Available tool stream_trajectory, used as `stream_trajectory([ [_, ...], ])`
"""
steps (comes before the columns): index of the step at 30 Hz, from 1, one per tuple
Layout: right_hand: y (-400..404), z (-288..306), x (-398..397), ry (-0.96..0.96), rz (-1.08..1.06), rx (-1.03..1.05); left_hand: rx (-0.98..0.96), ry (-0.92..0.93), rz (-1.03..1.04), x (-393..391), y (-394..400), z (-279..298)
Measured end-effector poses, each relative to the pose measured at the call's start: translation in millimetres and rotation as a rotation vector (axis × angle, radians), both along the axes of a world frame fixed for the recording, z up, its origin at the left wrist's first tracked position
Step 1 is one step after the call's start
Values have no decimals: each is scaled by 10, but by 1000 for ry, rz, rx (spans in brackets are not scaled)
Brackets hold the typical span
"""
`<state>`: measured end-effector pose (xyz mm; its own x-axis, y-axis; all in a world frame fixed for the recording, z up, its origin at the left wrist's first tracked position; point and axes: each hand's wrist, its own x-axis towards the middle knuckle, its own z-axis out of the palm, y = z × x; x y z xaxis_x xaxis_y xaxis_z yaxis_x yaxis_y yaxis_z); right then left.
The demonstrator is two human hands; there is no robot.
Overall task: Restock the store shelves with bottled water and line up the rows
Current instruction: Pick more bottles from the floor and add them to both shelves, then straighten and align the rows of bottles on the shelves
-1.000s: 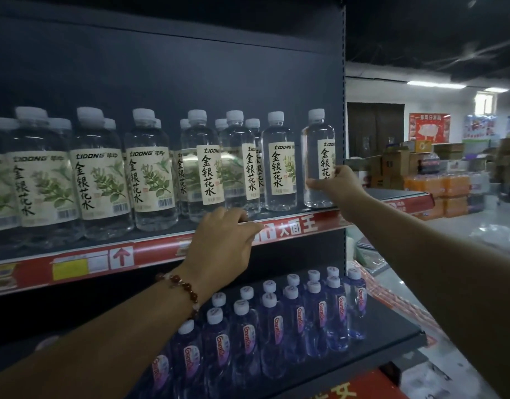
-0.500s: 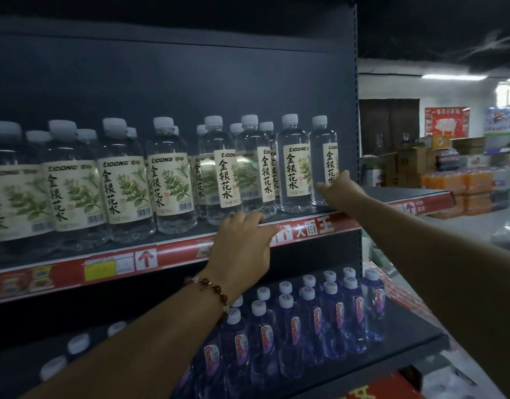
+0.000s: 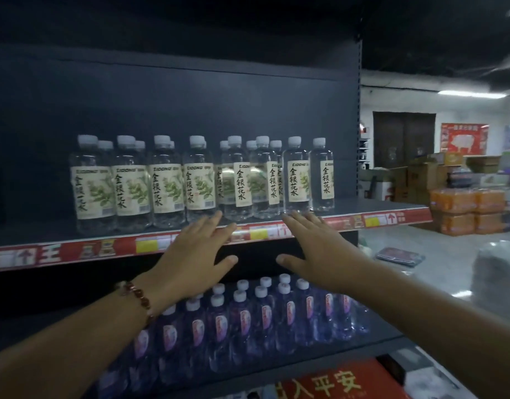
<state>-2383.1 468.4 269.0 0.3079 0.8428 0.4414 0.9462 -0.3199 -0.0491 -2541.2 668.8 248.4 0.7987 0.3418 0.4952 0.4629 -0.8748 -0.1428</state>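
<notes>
1. Upper shelf (image 3: 109, 234): dark metal, with a red price strip (image 3: 75, 250) along its front edge. The far left stretch holds no bottles.
2. Clear water bottles (image 3: 167, 182): white caps, cream labels with green leaves and black characters. They stand upright in a front row, with more caps showing behind. The rightmost bottle (image 3: 322, 175) stands near the shelf's right upright.
3. Left hand (image 3: 194, 260): fingers straight and spread, holding nothing, palm towards the shelf. Its fingertips reach the shelf edge just below the bottles in the middle of the row; contact with a bottle cannot be told. A beaded bracelet (image 3: 140, 298) circles the wrist.
4. Right hand (image 3: 320, 251): likewise flat and spread, holding nothing, fingertips at the shelf edge below the two rightmost bottles.
5. Lower shelf (image 3: 348, 358): packed rows of blue-tinted bottles (image 3: 242, 321) with white caps and red labels, below both hands.
6. Right background: stacked cardboard boxes (image 3: 420, 174), orange shrink-wrapped packs (image 3: 467, 214), and a red poster (image 3: 464, 139) on a white wall.
</notes>
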Motion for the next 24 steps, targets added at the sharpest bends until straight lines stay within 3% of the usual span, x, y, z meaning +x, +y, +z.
stream_trajectory([
  [6, 406, 94, -281, 96, 173, 79, 134, -71, 129, -512, 281, 119],
  [13, 1431, 669, -515, 5, 346, 110, 244, -186, 220, -964, 1152, 602],
  [20, 2233, 1738, -978, -8, 501, -93, 42, -113, 206, -1517, 1550, 1330],
  [24, 2513, 2197, -1146, 178, 469, -137, -274, -156, 267, -1762, 1662, 1747],
])
